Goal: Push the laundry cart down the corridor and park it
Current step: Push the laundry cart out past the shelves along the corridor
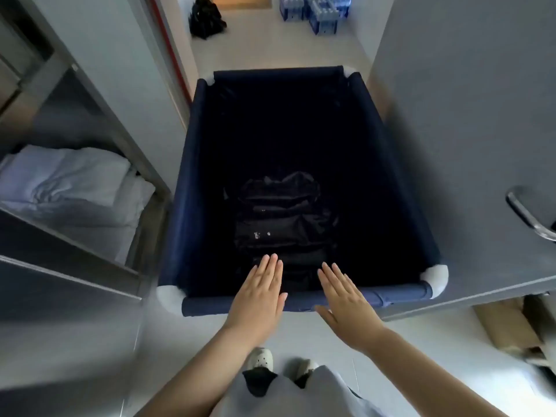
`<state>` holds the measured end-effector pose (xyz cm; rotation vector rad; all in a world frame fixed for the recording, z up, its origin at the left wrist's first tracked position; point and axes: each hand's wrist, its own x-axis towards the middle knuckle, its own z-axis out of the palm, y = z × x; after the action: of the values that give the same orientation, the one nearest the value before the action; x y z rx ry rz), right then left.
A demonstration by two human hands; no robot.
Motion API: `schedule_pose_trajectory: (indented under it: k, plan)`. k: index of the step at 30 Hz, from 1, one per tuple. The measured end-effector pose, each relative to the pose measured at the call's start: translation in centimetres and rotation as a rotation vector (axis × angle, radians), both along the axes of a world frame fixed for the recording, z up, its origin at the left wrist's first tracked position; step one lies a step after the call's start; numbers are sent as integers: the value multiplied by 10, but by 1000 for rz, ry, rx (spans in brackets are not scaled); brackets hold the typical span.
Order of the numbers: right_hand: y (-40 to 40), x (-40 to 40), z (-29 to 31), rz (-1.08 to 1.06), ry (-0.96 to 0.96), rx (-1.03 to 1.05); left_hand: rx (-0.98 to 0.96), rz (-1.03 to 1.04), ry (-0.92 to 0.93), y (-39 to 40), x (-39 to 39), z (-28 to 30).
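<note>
The laundry cart [192, 164] is a deep navy fabric bin with white corner pieces, standing straight ahead of me in a doorway. A black bag [282, 218] lies at its bottom. My left hand [258, 299] is flat and open, hovering over the near rail with fingers stretched forward. My right hand [346, 305] is likewise open and flat above the same rail, a little to the right. Neither hand grips the rail.
A metal shelf unit [99, 121] with folded white linen [72, 182] stands close on the left. A grey door with a lever handle [526, 215] is on the right. Beyond the cart lie a black bag [207, 19] and water bottle packs [319, 13].
</note>
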<state>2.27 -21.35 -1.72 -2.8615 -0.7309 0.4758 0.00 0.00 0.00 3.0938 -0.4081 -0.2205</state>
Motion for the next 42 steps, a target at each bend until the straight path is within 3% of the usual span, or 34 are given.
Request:
schedule_pose_trajectory:
  k: [6, 14, 18, 42]
  plan:
    - [-6, -9, -25, 17, -84, -25, 49, -5, 156, 0, -19, -40]
    - [-10, -7, -38, 67, -285, -27, 10, -50, -145, -2, -24, -43]
    - [-10, -7, -45, 83, -339, -28, 44, -5, -153, -4, -24, -53]
    - [-17, 31, -55, 125, -328, -53, -15, 7, -125, 4, 15, -62]
